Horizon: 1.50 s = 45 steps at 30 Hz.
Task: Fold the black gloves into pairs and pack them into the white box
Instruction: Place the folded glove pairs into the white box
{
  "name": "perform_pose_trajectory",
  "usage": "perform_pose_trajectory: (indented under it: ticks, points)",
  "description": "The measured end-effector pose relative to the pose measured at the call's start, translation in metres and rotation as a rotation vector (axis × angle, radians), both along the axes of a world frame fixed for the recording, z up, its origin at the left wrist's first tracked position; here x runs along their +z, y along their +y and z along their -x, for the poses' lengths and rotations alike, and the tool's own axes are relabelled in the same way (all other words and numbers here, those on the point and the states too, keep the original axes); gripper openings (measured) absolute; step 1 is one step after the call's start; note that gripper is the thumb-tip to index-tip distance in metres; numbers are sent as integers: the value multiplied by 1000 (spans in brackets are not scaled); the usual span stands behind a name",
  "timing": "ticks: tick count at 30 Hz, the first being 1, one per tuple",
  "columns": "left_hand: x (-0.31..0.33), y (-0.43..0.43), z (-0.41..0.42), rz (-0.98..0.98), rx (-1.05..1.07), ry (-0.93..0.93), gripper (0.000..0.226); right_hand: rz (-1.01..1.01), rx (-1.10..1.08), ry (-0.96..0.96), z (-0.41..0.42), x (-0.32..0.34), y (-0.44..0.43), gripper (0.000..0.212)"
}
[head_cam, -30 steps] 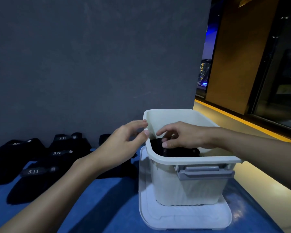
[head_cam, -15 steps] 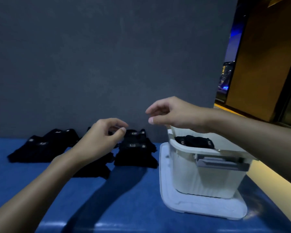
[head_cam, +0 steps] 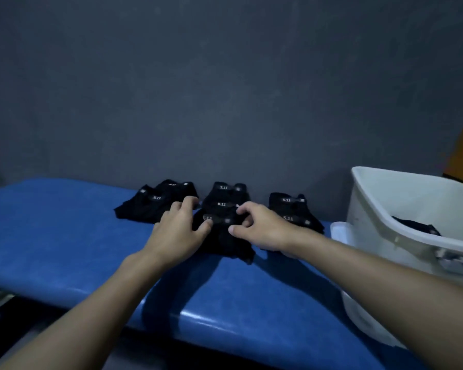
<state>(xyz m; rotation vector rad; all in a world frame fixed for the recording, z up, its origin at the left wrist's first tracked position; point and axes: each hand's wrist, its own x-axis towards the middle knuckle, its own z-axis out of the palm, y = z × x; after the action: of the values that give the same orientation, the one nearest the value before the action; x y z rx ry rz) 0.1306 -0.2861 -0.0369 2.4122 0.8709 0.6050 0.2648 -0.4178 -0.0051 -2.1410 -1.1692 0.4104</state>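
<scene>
- One wide-angle view is given, taken from the person's head and aimed forward and down.
- The blue worktop (head_cam: 64, 231) is seen from near, with the grey wall (head_cam: 225, 89) faced behind it.
- The white box (head_cam: 380, 236) is cut by the right edge.

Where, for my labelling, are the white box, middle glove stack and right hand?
white box (head_cam: 412, 196): head view, bare inner wall.
middle glove stack (head_cam: 221, 240): head view, front glove's dark body.
right hand (head_cam: 262, 228): head view, back of the hand.
</scene>
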Motion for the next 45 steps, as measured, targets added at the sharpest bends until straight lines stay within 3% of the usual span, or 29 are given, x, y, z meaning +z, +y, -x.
perform_pose_trajectory:
  ticks: [3,11,22,31,36,41,45]
  points:
    - [-6,2,0,127,8,38,54,-23,-58,7,1,-15,11,45]
    - [-10,4,-5,329,46,-170,48,-142,-86,81,5,-27,19,13]
    - [-1,-8,-10,623,-23,-528,50,-149,-32,349,4,-27,1,22]
    - [26,-23,1,587,-177,-641,49,-450,34,912,7,-6,-29,71]
    - [41,-37,13,547,-307,-622,47,-499,157,898,13,11,-49,30]
    - [57,-57,17,485,-324,-617,40,-578,108,776,17,24,-64,22]
    - [67,-65,14,318,-152,-602,35,-760,-24,691,14,36,-75,17]
